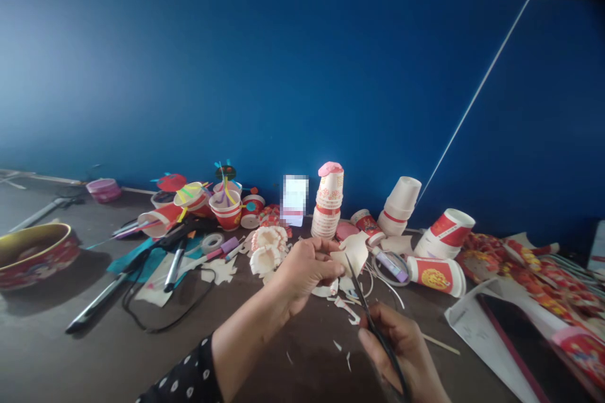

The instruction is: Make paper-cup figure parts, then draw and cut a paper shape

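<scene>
My left hand (309, 267), at the middle of the view, pinches a piece of pale paper (353, 253) between thumb and fingers. My right hand (397, 343) is wrapped round the handles of dark scissors (371, 321) at the lower right. The scissor blades reach up and left to the paper's lower edge, near my left fingertips. Small white paper scraps (347, 312) lie on the dark table below the paper. Just behind my left hand stands a tall stack of paper cups (326, 211) with a pink lump on top.
Decorated red cups (227, 211), a tape roll (212, 242) and a glue gun (177, 236) lie at the left, beyond a round tin (38, 258). More cups (435, 274), a glue stick (392, 266) and a phone (534, 346) are at the right. A blue panel (283, 75) stands behind.
</scene>
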A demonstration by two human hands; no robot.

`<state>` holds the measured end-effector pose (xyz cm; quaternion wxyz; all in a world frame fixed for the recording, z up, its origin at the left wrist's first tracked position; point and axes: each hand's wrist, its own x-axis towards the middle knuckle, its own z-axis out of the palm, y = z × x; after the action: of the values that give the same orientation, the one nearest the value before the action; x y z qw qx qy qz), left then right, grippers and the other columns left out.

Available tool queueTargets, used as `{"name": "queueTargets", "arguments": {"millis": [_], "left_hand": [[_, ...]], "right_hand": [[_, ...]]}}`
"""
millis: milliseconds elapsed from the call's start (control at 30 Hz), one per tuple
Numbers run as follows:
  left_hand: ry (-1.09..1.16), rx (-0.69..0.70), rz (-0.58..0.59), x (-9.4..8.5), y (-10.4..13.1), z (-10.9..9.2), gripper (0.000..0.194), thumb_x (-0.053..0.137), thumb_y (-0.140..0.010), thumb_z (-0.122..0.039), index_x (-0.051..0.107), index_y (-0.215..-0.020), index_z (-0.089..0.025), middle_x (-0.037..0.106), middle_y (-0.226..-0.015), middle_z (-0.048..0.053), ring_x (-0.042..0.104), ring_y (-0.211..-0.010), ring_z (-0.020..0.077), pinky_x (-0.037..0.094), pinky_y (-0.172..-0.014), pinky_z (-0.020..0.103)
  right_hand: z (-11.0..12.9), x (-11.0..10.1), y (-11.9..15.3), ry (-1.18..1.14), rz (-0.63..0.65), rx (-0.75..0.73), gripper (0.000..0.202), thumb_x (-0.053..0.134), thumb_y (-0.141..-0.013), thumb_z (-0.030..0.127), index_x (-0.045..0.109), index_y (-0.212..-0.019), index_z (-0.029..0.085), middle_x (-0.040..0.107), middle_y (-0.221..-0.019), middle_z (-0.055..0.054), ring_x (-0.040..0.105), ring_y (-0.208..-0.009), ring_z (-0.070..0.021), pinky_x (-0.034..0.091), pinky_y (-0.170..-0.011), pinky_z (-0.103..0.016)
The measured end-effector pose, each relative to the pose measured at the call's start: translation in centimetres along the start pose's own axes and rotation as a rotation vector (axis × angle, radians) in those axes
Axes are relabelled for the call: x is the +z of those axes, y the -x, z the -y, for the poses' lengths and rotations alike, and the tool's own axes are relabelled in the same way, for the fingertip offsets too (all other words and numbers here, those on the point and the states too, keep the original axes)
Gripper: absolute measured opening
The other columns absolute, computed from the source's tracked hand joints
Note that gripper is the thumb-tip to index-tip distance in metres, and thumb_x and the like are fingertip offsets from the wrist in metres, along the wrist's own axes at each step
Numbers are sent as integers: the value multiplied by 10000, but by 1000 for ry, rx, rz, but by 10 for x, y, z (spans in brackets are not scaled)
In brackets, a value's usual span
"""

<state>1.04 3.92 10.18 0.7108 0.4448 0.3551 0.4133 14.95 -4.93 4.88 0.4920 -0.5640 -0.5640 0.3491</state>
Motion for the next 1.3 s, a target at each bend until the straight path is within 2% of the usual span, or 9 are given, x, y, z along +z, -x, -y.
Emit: {"name": "queueTargets", "arguments": {"millis": [233, 433, 567, 933, 1300], "left_hand": [[-31, 8, 7, -2, -1, -1, 294, 616, -541, -35, 542, -815, -113, 502, -478, -57, 413, -417, 45, 300, -446, 198], [-35, -6, 17, -2, 1, -5, 294, 601, -533, -22, 532, -805, -110, 514, -461, -50, 400, -397, 46, 281, -436, 200], [-44, -9, 22, -3, 1, -7, 295, 598, -525, -24, 531, -798, -110, 518, -464, -48, 401, -402, 45, 286, -443, 199], [-56, -7, 33, -5, 0, -7, 295, 593, -531, -18, 527, -801, -116, 514, -464, -53, 393, -401, 41, 284, -448, 195], [37, -3, 43, -2, 2, -4, 201, 689, -521, -108, 519, -626, -126, 533, -500, -24, 442, -428, 46, 326, -466, 196]], "right_hand": [[3, -6, -4, 105, 121, -27, 160, 588, -663, 278, 487, -585, 182, 344, -436, 84, 293, -391, -59, 258, -388, -170], [6, -5, -4, 119, 90, -22, 145, 571, -664, 266, 490, -580, 179, 364, -447, 76, 312, -397, -62, 274, -393, -167], [6, -5, -3, 132, 116, -23, 140, 576, -660, 246, 483, -580, 179, 360, -437, 81, 311, -380, -57, 274, -380, -161], [2, -8, -3, 215, 132, -101, 113, 553, -683, 211, 490, -595, 181, 412, -461, 63, 373, -409, -73, 321, -396, -164], [-2, -4, -4, 118, 101, -68, 158, 611, -662, 255, 493, -587, 180, 392, -438, 73, 357, -377, -59, 307, -371, -158]]}}
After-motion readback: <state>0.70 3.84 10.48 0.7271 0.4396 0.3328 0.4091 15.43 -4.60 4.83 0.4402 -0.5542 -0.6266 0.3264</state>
